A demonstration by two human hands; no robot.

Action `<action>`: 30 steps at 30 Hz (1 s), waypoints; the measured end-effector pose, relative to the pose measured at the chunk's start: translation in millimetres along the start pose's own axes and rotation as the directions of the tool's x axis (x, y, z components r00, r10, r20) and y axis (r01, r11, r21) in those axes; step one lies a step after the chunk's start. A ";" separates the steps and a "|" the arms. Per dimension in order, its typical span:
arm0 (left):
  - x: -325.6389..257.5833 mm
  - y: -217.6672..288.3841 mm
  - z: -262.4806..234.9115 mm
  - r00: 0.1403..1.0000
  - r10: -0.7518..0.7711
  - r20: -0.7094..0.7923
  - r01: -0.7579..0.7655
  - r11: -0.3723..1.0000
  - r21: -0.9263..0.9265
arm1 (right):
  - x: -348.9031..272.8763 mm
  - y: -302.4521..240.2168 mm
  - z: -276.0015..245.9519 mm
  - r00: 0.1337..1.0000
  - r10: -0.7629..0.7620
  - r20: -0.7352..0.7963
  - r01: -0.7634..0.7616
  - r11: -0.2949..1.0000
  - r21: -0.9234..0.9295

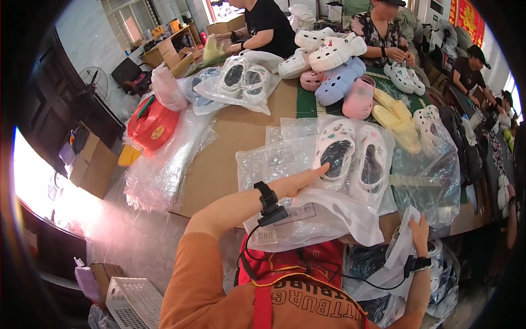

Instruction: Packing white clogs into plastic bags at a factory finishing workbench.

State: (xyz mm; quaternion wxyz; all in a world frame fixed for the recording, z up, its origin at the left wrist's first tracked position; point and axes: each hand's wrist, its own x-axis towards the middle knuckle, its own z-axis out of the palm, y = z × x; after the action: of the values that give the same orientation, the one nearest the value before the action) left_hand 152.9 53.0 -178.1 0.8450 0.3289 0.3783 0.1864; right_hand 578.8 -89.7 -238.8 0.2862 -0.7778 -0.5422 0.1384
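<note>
A pair of white clogs (366, 164) with colourful charms and dark insoles lies inside a clear plastic bag at the front of the table. My left hand (302, 180) reaches across the bag with its fingers stretched out, the fingertips touching the near clog's side. Under that wrist spreads a translucent plastic bag (257, 164) with printing on it. Off the table's front edge, my right hand (419, 231) grips a white translucent plastic bag (395, 255) that hangs down beside my body. Black straps with a cable sit on both wrists.
White, blue and pink clogs (338, 49) are heaped at the back, beside yellow clogs (402, 120). Bagged clogs (246, 77), a round red container (153, 127) and a stack of clear bags (164, 164) line the left side. Co-workers (268, 27) stand across the table. A white crate (131, 301) stands lower left.
</note>
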 end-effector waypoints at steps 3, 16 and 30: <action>26.1 -20.6 -3.2 0.980 0.170 -0.103 -0.155 0.978 0.143 | -1.0 5.0 1.6 0.999 -0.030 -0.022 0.031 0.999 0.029; 20.5 3.9 1.2 0.999 0.009 0.044 0.007 0.938 -0.347 | 2.0 -4.6 2.4 0.998 0.055 -0.027 -0.057 0.995 -0.087; -3.0 7.8 -5.1 0.951 0.291 -0.100 -0.306 0.858 -0.413 | 1.9 -41.1 -21.2 0.999 0.036 0.019 -0.038 0.988 0.148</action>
State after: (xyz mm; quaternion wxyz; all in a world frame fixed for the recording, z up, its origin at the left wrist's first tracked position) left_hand 146.5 59.0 -173.7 0.8503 0.1893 0.2874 0.3982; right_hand 559.2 -84.0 -197.2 0.3364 -0.7630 -0.5182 0.1900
